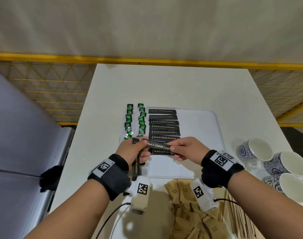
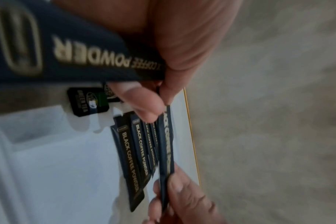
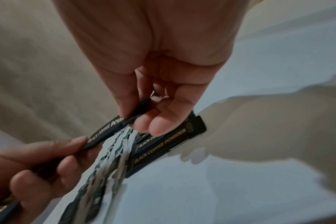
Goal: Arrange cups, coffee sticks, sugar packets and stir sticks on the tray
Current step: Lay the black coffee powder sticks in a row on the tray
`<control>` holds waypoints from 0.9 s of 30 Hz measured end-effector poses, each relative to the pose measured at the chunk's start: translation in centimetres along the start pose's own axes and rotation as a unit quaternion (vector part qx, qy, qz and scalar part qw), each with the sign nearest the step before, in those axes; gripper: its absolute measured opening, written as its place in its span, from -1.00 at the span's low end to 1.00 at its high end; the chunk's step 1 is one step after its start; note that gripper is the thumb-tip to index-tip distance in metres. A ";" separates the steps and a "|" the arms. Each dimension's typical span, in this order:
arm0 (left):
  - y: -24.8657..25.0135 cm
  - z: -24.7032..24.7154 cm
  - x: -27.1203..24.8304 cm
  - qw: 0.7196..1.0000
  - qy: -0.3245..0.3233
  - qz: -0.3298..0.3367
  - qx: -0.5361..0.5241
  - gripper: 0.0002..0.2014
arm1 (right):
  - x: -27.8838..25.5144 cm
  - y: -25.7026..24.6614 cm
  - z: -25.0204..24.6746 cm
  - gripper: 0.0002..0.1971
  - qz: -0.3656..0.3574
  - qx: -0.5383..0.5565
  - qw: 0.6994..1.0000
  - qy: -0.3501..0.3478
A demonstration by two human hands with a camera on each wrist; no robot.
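A white tray [image 1: 204, 135] lies on the table with a column of black coffee sticks [image 1: 163, 127] along its left part. Two columns of green tea packets [image 1: 135, 118] lie just left of them. My left hand [image 1: 140, 147] grips a coffee stick [image 2: 77, 57] that hangs down toward me. It also pinches the left end of another coffee stick [image 1: 158, 146]. My right hand [image 1: 175, 150] pinches that stick's right end [image 3: 113, 128], just above the near end of the column. Three blue-and-white cups [image 1: 254, 150] stand right of the tray.
Brown sugar packets [image 1: 181, 192] lie in a heap at the table's near edge, under my wrists. Wooden stir sticks [image 1: 237, 213] lie right of them. A yellow mesh fence [image 1: 61, 94] runs behind the table, and a grey surface [image 1: 18, 135] stands to the left.
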State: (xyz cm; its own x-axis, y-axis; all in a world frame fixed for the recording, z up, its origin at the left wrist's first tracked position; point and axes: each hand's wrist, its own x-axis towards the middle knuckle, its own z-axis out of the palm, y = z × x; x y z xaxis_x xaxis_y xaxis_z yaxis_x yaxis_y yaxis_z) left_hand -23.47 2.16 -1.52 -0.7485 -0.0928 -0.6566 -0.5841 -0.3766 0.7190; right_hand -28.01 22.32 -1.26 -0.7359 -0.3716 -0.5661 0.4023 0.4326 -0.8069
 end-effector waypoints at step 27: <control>1.0 0.1 0.2 0.984 -0.002 -0.054 -0.170 -0.73 | -0.8 0.1 1.8 -0.94 -0.049 -0.131 0.988 0.067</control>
State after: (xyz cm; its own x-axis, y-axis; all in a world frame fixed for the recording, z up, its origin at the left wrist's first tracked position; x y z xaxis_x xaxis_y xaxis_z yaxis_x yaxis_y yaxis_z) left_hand -24.28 1.82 -0.91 -0.6892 -0.0315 -0.7239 -0.5222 -0.6711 0.5263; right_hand -26.37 21.14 -1.15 -0.8370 -0.3175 -0.4456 0.1837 0.6041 -0.7755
